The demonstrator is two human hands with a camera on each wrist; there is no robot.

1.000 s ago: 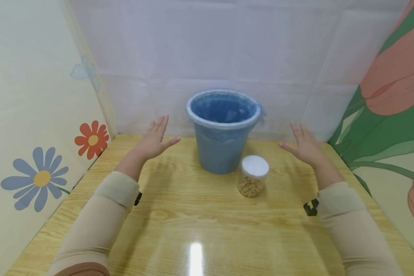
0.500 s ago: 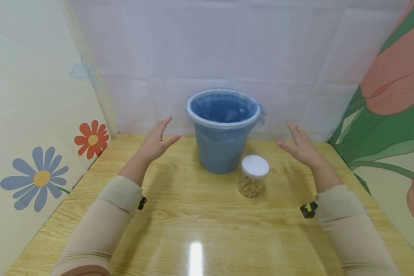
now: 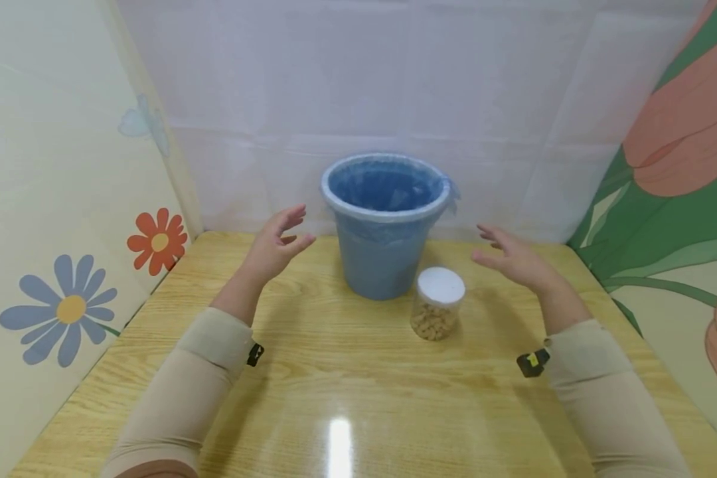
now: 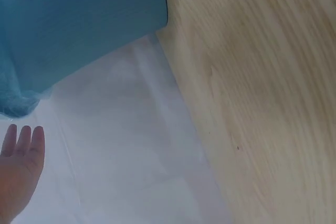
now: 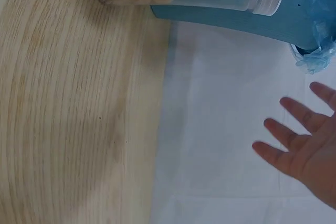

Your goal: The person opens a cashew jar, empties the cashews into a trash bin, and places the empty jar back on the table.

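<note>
Your left hand (image 3: 273, 245) and right hand (image 3: 515, 260), relaxed and empty, have edged inward at centre left and centre right, nearer the mid-frame blue bucket (image 3: 382, 255) and lower-right lidded jar (image 3: 437, 305), with handling apparently not begun.

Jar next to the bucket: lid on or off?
On: the white lid covers the top of the jar in the head view.

Head view: forward-down from above; both wrist views nearer, sharing blue bin (image 4: 89, 27).
</note>
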